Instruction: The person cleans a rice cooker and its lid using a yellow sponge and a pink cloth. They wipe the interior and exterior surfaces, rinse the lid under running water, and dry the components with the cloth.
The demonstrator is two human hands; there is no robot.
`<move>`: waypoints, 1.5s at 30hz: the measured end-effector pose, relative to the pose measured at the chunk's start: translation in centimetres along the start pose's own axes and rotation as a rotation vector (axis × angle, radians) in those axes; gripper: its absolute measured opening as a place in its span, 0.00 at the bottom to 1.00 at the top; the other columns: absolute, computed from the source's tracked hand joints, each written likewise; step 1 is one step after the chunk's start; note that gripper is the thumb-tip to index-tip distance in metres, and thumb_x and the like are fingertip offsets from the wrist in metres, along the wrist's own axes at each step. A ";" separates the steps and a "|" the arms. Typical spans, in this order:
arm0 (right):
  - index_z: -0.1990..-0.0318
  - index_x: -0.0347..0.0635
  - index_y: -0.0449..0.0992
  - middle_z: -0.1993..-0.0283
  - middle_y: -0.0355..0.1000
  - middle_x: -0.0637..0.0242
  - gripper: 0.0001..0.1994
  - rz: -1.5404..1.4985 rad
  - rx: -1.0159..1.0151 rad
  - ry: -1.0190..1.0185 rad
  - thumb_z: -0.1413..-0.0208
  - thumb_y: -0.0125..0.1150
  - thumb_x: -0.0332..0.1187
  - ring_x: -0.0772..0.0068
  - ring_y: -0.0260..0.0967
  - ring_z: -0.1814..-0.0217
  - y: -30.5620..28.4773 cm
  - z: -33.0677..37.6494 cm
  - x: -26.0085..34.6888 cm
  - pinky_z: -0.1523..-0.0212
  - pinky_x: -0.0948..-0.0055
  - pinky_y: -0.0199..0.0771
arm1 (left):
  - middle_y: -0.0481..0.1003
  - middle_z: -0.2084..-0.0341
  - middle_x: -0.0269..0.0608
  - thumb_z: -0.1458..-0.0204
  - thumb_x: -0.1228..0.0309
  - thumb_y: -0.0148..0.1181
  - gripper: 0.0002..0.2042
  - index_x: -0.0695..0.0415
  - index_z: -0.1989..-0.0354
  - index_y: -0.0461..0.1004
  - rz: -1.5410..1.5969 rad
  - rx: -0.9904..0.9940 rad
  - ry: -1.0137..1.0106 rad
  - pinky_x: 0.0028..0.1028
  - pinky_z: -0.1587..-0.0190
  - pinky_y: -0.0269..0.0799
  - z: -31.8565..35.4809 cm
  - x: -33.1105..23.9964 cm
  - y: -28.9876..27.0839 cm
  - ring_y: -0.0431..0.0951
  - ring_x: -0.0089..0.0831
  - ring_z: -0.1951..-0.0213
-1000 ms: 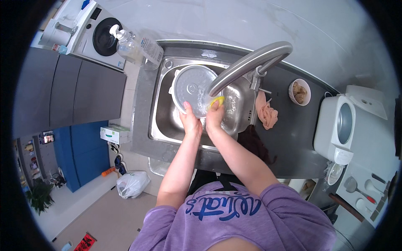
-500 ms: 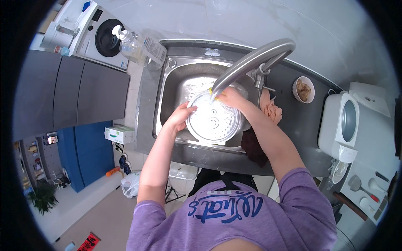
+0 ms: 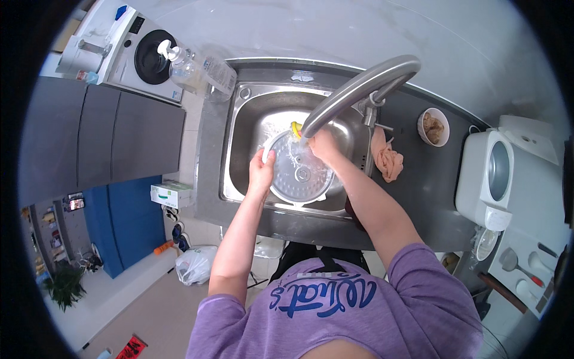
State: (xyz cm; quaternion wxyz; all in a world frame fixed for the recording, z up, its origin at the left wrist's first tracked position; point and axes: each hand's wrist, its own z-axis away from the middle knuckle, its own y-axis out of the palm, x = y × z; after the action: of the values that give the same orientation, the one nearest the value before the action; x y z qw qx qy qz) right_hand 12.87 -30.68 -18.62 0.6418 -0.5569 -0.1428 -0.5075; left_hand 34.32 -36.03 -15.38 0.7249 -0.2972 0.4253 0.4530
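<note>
One steel sink (image 3: 239, 149) sits in the dark counter (image 3: 430, 179), one curved tap (image 3: 359, 90) arching above it. One round metal lid (image 3: 299, 176) lies flat-faced up toward me inside the basin. My left hand (image 3: 261, 173) grips its rim; my right hand (image 3: 324, 146) clenches one yellow sponge (image 3: 296, 129) against it

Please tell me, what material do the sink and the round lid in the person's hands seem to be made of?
The sink looks like stainless steel with a brushed finish: grey, with soft bright reflections. The round lid, held by the left hand and right hand, seems to be pale matte metal, perhaps aluminium; its rim may be rubber, but I cannot tell.
</note>
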 end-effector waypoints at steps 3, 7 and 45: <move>0.43 0.47 0.74 0.51 0.78 0.48 0.17 0.011 -0.148 -0.064 0.34 0.56 0.43 0.41 0.75 0.50 1.1 1.6 -0.9 0.50 0.49 0.74 | 0.80 0.62 0.37 0.34 0.69 0.57 0.12 0.64 0.49 0.74 0.025 -0.025 0.036 0.23 0.57 0.71 0.5 1.1 0.4 0.75 0.20 0.62; 0.36 0.46 0.69 0.47 0.75 0.44 0.20 -0.057 -0.210 -0.092 0.35 0.56 0.35 0.40 0.74 0.47 2.1 3.2 -2.3 0.45 0.51 0.74 | 0.80 0.64 0.36 0.34 0.69 0.59 0.11 0.64 0.51 0.74 -0.005 -0.044 0.096 0.23 0.59 0.71 0.9 1.9 0.1 0.75 0.19 0.63; 0.29 0.49 0.62 0.29 0.66 0.61 0.25 0.053 -0.001 -0.484 0.31 0.45 0.45 0.60 0.58 0.25 2.7 4.4 4.5 0.21 0.53 0.41 | 0.76 0.47 0.49 0.46 0.81 0.52 0.25 0.62 0.36 0.66 0.997 0.295 -0.381 0.41 0.40 0.75 2.5 2.8 3.5 0.78 0.44 0.46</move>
State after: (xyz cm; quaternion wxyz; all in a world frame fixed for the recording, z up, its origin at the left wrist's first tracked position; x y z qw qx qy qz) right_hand 18.71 -29.43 -15.31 0.6018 -0.6660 -0.2776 -0.3424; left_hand 32.64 -31.39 -16.88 0.5206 0.1321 0.4351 0.7226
